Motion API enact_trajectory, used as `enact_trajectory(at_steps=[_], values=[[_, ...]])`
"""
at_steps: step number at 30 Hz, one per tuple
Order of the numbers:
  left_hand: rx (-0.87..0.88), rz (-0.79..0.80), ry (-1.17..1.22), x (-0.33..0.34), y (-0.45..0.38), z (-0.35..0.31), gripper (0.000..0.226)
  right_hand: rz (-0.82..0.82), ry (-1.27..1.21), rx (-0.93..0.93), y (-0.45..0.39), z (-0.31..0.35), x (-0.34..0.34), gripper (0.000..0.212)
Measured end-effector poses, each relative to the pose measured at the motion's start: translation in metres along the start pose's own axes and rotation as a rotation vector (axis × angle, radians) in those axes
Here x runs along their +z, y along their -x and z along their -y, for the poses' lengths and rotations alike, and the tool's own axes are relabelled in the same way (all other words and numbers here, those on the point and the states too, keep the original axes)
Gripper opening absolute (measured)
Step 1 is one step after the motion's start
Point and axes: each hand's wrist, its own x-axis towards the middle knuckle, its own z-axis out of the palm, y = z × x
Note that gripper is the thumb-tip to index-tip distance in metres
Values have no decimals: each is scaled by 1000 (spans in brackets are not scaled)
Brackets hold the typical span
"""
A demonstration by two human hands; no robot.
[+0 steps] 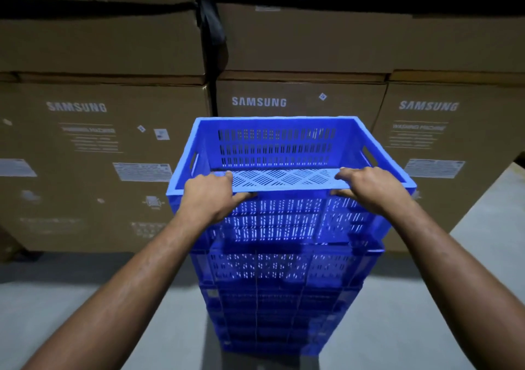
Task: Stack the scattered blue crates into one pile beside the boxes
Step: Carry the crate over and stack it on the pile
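Note:
A tall pile of blue slotted crates (284,298) stands on the grey floor right in front of the cardboard boxes. The top blue crate (277,145) sits on that pile, open side up and empty. My left hand (208,196) grips the near rim of the top crate at its left end, thumb under the rim. Over at the right end of the same rim, my right hand (375,189) holds on in the same way. Both forearms reach forward from the bottom corners of the view.
Large brown cardboard boxes (93,165) marked SAMSUNG are stacked in a wall behind the pile, filling the whole background. Grey concrete floor (99,290) lies left and right of the pile. A pale box edge (508,187) juts in at the right.

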Motion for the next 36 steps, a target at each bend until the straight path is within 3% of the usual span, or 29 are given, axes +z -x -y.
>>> enact_trajectory(at_steps=[5,8,10,17,24,30,36], values=[[15,14,11,-1,2,3,94,7,10,7,1,6,-3,98],[63,2,12,5,-5,21,97,109,5,16,8,19,-6,76],[90,8,16,4,-8,22,95,94,-4,30,15,21,-6,67],[32,-47,41,2,6,-4,87,-32,67,-5,11,0,1,98],[45,-75,54,10,-1,14,102,-56,40,84,18,16,9,98],[8,-147,25,7,10,-8,81,-77,66,85,17,5,5,90],[-13,-109,11,7,9,6,94,-244,0,112,34,22,15,55]])
